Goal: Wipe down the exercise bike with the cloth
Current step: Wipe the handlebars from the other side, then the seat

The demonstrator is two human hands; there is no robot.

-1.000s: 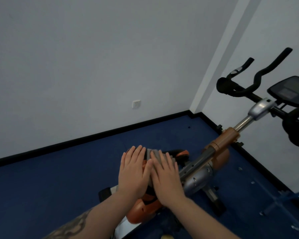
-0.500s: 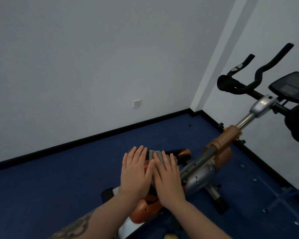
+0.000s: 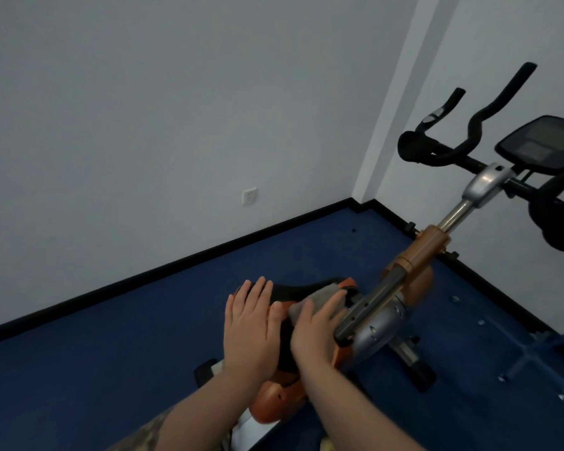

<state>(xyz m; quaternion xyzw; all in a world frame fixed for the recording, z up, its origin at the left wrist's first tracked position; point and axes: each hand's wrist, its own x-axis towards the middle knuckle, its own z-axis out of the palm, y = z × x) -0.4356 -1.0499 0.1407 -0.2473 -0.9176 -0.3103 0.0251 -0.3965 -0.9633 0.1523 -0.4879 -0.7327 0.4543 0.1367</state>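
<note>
The exercise bike (image 3: 417, 252) is orange and silver, with black handlebars (image 3: 482, 131) and a console (image 3: 538, 146) at the upper right. Its black and orange seat (image 3: 310, 286) lies low in the middle. My left hand (image 3: 249, 327) rests flat on the seat's left side with straight fingers. My right hand (image 3: 316, 330) presses a grey cloth (image 3: 319, 296) onto the seat's right side, fingers straight, close to the silver frame post (image 3: 375, 327). Most of the cloth is hidden under the hand.
Blue carpet (image 3: 111, 353) covers the floor, edged by a black skirting board. White walls meet in a corner behind the bike, with a wall socket (image 3: 249, 195) on the left wall. A blue frame (image 3: 534, 349) lies on the floor at the right.
My right hand has slid the cloth to the right across the seat, away from my left hand. A strip of black seat now shows between the hands.
</note>
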